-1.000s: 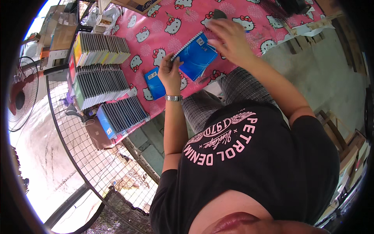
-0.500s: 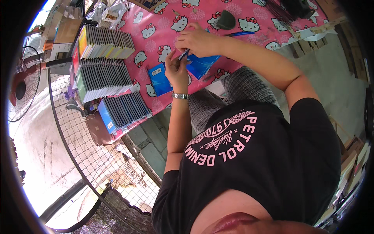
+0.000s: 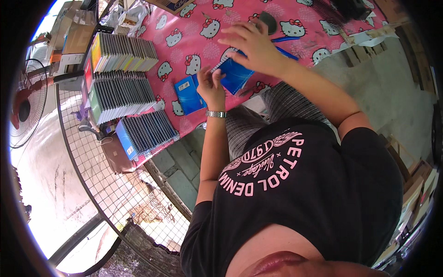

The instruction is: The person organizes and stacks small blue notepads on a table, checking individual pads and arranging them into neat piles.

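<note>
A blue spiral notebook lies aslant at the near edge of the pink table, its wire-bound side facing up and left. At its left corner, my left hand is closed, the thumb and fingers on either side of the edge; the exact contact is small. Over the notebook's far end hovers my right hand, fingers spread and holding nothing. A second blue notebook rests flat left of my left hand. Beyond my right wrist lies a tool with two blue handles, its head hidden behind the hand.
Rows of wire-bound notebooks stand at the table's left side. A dark green rounded object sits beyond my right hand. Black wire coils lie at the far right. A fan stands past the grid panel at left.
My right hand has come away from my left fingers and opened, shifting slightly right. The notebook's bound edge and both blue tool handles now show. My left hand has stayed close to the same place.
</note>
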### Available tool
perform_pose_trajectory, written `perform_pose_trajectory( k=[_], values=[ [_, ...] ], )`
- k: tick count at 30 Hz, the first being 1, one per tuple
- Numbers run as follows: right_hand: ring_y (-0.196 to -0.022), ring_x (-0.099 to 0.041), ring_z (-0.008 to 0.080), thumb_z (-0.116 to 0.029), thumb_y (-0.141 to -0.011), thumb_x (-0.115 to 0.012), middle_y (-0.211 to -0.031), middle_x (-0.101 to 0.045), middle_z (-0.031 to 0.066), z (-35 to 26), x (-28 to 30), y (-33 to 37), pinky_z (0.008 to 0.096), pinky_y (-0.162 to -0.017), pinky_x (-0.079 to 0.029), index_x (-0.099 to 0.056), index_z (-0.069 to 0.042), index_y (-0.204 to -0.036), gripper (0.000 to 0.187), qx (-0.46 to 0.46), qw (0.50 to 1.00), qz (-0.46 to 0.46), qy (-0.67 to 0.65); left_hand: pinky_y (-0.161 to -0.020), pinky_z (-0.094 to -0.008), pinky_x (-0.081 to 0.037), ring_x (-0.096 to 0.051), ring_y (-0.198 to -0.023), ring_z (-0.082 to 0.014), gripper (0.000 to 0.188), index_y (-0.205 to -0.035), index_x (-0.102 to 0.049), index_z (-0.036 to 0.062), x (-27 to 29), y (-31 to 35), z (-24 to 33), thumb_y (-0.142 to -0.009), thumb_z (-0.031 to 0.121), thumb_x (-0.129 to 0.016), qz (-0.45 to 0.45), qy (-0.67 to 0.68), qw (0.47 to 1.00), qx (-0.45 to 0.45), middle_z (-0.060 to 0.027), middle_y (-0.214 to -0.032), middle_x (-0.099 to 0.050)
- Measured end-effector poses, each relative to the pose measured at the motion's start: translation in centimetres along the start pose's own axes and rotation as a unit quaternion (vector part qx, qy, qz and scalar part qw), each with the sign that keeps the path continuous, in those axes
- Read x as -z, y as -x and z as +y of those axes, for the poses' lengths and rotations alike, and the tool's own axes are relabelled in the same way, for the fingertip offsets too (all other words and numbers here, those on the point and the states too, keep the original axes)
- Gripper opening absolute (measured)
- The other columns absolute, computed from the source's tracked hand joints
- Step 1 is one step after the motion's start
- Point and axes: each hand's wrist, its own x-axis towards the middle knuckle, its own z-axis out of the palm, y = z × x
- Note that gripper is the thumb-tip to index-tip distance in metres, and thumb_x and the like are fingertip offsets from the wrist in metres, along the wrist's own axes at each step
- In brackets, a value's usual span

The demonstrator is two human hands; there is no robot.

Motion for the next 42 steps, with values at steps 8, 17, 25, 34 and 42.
perform_pose_trajectory(
  k=[8, 17, 25, 34, 42],
  values=[
    [-0.125, -0.037, 0.0272, -0.025, -0.075, -0.071, -0.128, -0.050, -0.0009, -4.9, -3.3, 2.1, 0.0513, -0.101, -0.024, -0.067, -0.019, -0.083, 0.011, -0.071, 0.991, 0.065, -0.089, -0.063, -0.0216, -0.049, -0.059, -0.070, -0.0065, 0.011, -0.099, -0.061, -0.0041, 0.7, -0.1, -2.4, -0.088, -0.001, -0.063, -0.004, 0.092, 0.995, 0.039, -0.0045, -0.085, -0.065],
    [-0.118, -0.039, 0.0278, -0.024, -0.070, -0.073, -0.126, -0.051, 0.0009, -5.4, -3.0, 1.5, 0.0488, -0.099, -0.024, -0.068, -0.016, -0.076, 0.011, -0.135, 0.975, 0.112, -0.134, -0.059, -0.0299, -0.051, -0.064, -0.068, -0.0192, 0.017, -0.093, -0.063, 0.0001, -0.4, -0.2, 2.1, -0.078, -0.006, -0.066, 0.088, -0.224, 0.946, -0.218, -0.0106, -0.088, -0.065],
    [-0.099, -0.052, 0.0174, -0.021, -0.078, -0.072, -0.104, -0.061, 0.0042, -7.1, -4.3, 0.1, 0.0332, -0.091, -0.037, -0.069, -0.007, -0.082, 0.015, -0.413, 0.714, 0.016, -0.565, -0.074, -0.0379, -0.055, -0.067, -0.088, -0.0311, 0.028, -0.100, -0.065, 0.0012, 1.4, -2.4, 4.6, -0.073, -0.007, -0.065, 0.076, -0.345, 0.837, -0.419, -0.0135, -0.096, -0.065],
    [-0.101, -0.061, 0.0285, -0.015, -0.084, -0.057, -0.110, -0.065, 0.0082, 13.3, 3.5, 4.9, 0.0390, -0.090, -0.048, -0.064, -0.011, -0.115, 0.032, -0.328, 0.916, 0.066, -0.223, -0.085, -0.0405, -0.037, -0.058, -0.098, -0.0264, 0.015, -0.089, -0.064, 0.0077, 9.5, -6.5, 7.8, -0.079, 0.012, -0.054, -0.067, -0.495, 0.834, -0.235, -0.0061, -0.094, -0.065],
    [-0.100, -0.054, 0.0327, -0.029, -0.085, -0.062, -0.101, -0.059, 0.0113, 27.4, 9.6, 12.1, 0.0418, -0.085, -0.045, -0.068, -0.007, -0.099, 0.027, -0.326, 0.866, -0.067, 0.372, -0.088, -0.0489, -0.042, -0.057, -0.098, -0.0319, 0.025, -0.100, -0.062, 0.0081, 4.7, -4.9, -2.2, -0.079, 0.021, -0.063, -0.049, -0.497, 0.819, -0.281, -0.0120, -0.103, -0.062]
  ],
)
